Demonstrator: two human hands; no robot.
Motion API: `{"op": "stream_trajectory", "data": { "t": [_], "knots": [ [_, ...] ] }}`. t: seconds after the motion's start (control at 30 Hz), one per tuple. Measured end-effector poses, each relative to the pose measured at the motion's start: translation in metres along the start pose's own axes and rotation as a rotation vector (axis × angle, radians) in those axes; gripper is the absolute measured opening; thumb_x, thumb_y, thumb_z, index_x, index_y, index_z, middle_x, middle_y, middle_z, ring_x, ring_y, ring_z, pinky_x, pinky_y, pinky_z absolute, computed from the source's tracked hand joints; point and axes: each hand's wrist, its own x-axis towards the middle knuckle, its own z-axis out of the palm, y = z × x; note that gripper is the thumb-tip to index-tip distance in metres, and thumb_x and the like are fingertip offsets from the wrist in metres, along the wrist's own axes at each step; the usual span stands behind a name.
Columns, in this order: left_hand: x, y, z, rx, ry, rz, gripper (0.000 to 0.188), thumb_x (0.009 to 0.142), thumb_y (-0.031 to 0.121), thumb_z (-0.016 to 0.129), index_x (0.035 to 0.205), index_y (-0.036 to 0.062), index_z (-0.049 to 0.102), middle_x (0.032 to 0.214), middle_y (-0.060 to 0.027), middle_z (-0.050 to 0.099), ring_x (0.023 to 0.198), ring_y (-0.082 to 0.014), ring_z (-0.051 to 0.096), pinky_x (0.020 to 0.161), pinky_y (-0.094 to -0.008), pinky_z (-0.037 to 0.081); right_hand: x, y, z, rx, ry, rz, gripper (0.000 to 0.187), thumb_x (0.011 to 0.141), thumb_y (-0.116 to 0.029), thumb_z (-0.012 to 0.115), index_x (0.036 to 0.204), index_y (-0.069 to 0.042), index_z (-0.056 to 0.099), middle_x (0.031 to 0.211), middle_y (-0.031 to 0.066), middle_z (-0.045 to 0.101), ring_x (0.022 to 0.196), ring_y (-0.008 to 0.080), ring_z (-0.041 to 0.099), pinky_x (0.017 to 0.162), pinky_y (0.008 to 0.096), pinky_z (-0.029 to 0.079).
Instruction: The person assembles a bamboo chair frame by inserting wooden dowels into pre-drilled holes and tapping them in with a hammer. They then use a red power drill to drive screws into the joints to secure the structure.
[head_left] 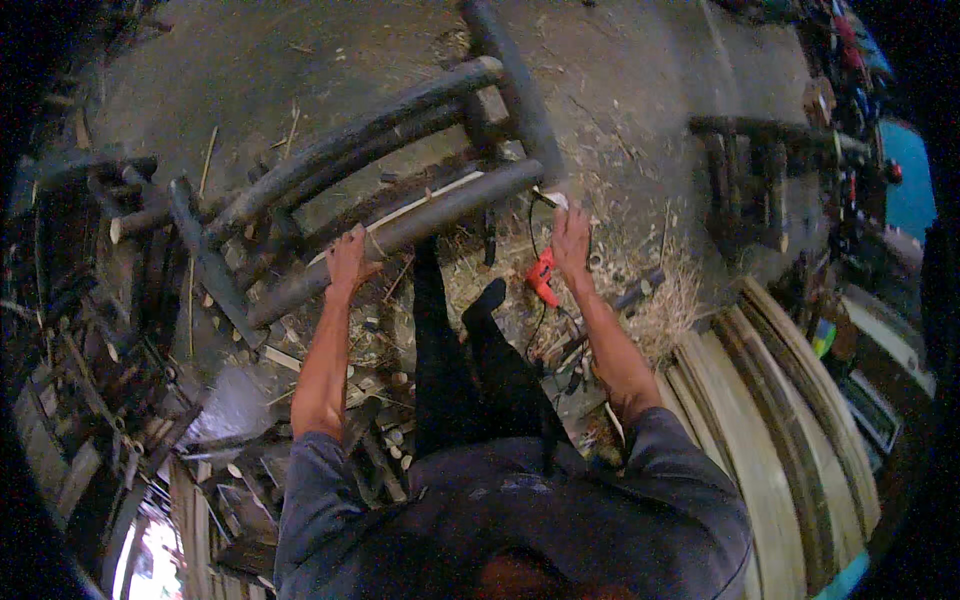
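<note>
A brown-grey floor (640, 70) spreads across the upper part of the view, littered with thin sticks (208, 165). To the right stands a dark log frame (745, 180), and below it lies a heap of pale shavings (675, 300). Long planks (770, 450), curved by the lens, lie side by side at the lower right, with a yellow-green item (824, 338) near their upper ends. Farther out at the right rim is a blue panel (905, 170), perhaps a sheet or cover, though the view is too dim there to tell. Dark wooden pieces (80, 400) crowd the left side, and a bright patch (155, 550) glows at the lower left.
</note>
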Motion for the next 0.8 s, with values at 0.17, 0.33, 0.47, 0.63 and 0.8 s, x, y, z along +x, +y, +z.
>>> {"op": "stream_trajectory", "data": {
  "t": [0.17, 0.33, 0.47, 0.63, 0.8],
  "knots": [
    [-0.023, 0.022, -0.007, -0.049, -0.08, -0.071, 0.087, 0.058, 0.037, 0.082, 0.13, 0.0166, 0.04, 0.119, -0.0167, 0.053, 0.112, -0.0363, 0.049, 0.088, -0.0552, 0.04, -0.17, 0.1, -0.009, -0.153, -0.433, 0.398, 0.041, 0.093, -0.031, 0.043, 0.113, 0.002, 0.055, 0.105, 0.0275, 0.056, 0.1, 0.0407, 0.052, 0.088, 0.0459, 0.041],
    [-0.033, 0.0, 0.037, -0.05, 0.074, -0.023, 0.086, 0.058, 0.038, 0.082, 0.129, 0.0162, 0.04, 0.118, -0.0174, 0.053, 0.109, -0.0384, 0.049, 0.086, -0.0553, 0.04, -0.333, 0.213, 0.023, -0.454, -0.53, 0.086, 0.025, 0.087, -0.027, 0.052, 0.096, -0.006, 0.064, 0.082, 0.02, 0.061, 0.077, 0.0345, 0.06, 0.062, 0.0442, 0.046],
    [-0.027, 0.016, -0.008, -0.082, -0.068, -0.104, 0.09, 0.058, 0.04, 0.082, 0.132, 0.0147, 0.037, 0.124, -0.019, 0.05, 0.115, -0.0396, 0.047, 0.09, -0.055, 0.038, -0.335, 0.159, 0.056, -0.074, -0.401, 0.216, 0.02, 0.087, -0.027, 0.055, 0.097, -0.014, 0.066, 0.077, 0.0175, 0.063, 0.072, 0.0328, 0.062, 0.06, 0.0393, 0.048],
    [-0.015, 0.03, -0.007, -0.026, -0.109, -0.138, 0.097, 0.058, 0.043, 0.082, 0.136, 0.0148, 0.032, 0.133, -0.0187, 0.042, 0.121, -0.0378, 0.042, 0.095, -0.0539, 0.035, -0.258, 0.046, 0.062, 0.34, -0.323, 0.319, 0.026, 0.091, -0.027, 0.052, 0.107, -0.009, 0.062, 0.083, 0.0108, 0.064, 0.071, 0.0239, 0.064, 0.064, 0.0306, 0.049],
    [0.003, 0.108, -0.017, -0.033, 0.146, 0.146, 0.101, 0.061, 0.046, 0.079, 0.141, 0.0145, 0.026, 0.14, -0.018, 0.034, 0.128, -0.0348, 0.035, 0.101, -0.0548, 0.029, -0.235, 0.039, 0.103, 0.618, -0.282, 0.38, 0.029, 0.093, -0.025, 0.05, 0.109, -0.003, 0.06, 0.083, 0.0062, 0.063, 0.07, 0.0134, 0.062, 0.064, 0.0262, 0.049]
  ]
}}
